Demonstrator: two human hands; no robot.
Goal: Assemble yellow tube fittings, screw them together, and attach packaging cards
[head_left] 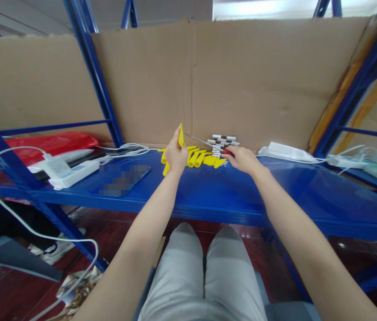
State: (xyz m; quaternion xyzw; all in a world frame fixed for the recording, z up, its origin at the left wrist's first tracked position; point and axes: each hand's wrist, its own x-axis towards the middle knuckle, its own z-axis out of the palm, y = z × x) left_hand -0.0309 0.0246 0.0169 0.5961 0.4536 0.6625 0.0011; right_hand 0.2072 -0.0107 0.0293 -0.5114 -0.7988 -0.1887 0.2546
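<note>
My left hand is closed around a yellow plastic piece, held raised above the shelf with its pointed end up. A screwdriver with a red and black handle is gripped in my right hand. Its thin metal shaft reaches left toward the yellow piece; whether the tip touches it I cannot tell. Beneath and between my hands lie several yellow tubular pieces and a row of smaller yellow pieces. Behind them is a stack of white and dark cylinders.
The blue metal shelf has a cardboard panel at its back. Left of my hands are a flat dark device, partly blurred, and a white power strip with cables. Another white strip-shaped object lies at right.
</note>
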